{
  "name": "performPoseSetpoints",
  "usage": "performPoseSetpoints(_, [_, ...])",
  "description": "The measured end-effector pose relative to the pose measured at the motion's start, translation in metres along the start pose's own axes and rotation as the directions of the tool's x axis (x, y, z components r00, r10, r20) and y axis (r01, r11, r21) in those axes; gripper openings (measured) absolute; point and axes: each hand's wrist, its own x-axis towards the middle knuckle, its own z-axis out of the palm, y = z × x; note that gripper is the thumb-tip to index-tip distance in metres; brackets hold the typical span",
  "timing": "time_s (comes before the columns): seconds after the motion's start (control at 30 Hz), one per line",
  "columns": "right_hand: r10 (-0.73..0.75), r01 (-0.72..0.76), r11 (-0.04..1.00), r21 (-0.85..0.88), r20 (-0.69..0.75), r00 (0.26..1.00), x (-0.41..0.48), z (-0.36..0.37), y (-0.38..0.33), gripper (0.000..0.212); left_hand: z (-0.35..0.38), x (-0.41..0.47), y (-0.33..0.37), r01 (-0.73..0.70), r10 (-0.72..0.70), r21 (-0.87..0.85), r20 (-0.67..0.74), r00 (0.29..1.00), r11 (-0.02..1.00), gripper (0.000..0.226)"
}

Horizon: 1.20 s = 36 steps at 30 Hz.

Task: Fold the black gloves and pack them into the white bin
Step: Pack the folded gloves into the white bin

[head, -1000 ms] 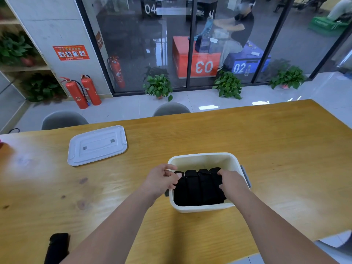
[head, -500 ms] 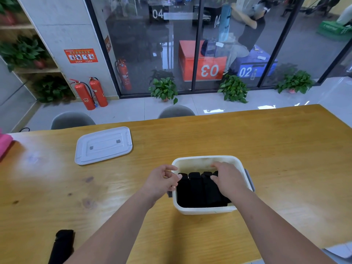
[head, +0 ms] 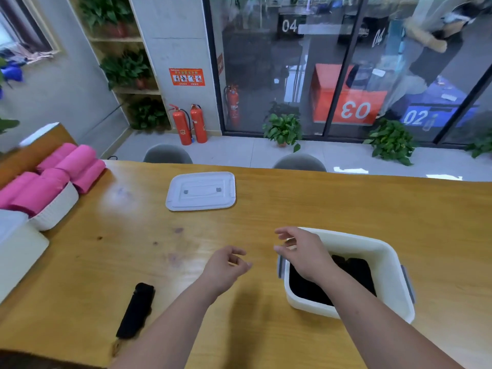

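Wooden table, long, viewed from the near edge.

Right of centre on it: white bin, uncovered, with a grey handle on each short side. Inside, low against the bottom: black gloves, folded and packed side by side. Count not readable, the row partly hidden behind the right forearm.

Right hand above the bin's left corner, fingers loose and a little spread, thumb apart from them, nothing pinched. Contact with the rim: cannot tell.

Left hand over bare tabletop just left of the bin, fingers loosely curled, holding nothing, apart from the bin wall.

Near left on the table, well apart from the bin: spare black glove, folded into a narrow strip, lying flat, untouched by either hand.

Toward the far edge, beyond the hands: white lid, flat on the wood, two small grey marks on its face.

Far left: pink rolls heaped in a white basket. Just beside it at the picture's edge, another white container.

Behind the table: two grey chairs, two red fire extinguishers by the pillar, potted plants along the glass wall.
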Motion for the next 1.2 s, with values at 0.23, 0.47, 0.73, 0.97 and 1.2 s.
performPoseSetpoints(0.23, [-0.105,0.119,0.990,-0.074,0.171,0.980,0.011,0.051,-0.033,0.040,-0.041,-0.025,-0.043,0.056,-0.052,0.028,-0.130,0.990,0.998,0.037])
performPoseSetpoints(0.47, [-0.140,0.217,0.959,-0.183,0.363,0.921,0.010,0.101,-0.053,0.045,-0.075,-0.061,-0.076,0.149,-0.121,0.098,-0.249,0.961,0.984,0.036])
performPoseSetpoints(0.73, [-0.144,0.285,0.929,-0.236,0.479,0.866,0.000,0.150,-0.057,0.045,-0.111,-0.086,-0.122,0.236,-0.150,0.173,-0.401,0.904,0.956,0.039])
performPoseSetpoints(0.97, [-0.124,0.304,0.918,-0.253,0.545,0.829,-0.009,0.174,-0.061,0.046,-0.141,-0.089,-0.153,0.312,-0.146,0.254,-0.514,0.845,0.916,0.051])
performPoseSetpoints(1.2, [-0.095,0.323,0.898,-0.297,0.588,0.804,-0.016,0.183,-0.060,0.047,-0.157,-0.084,-0.176,0.402,-0.215,0.320,-0.488,0.846,0.858,0.064])
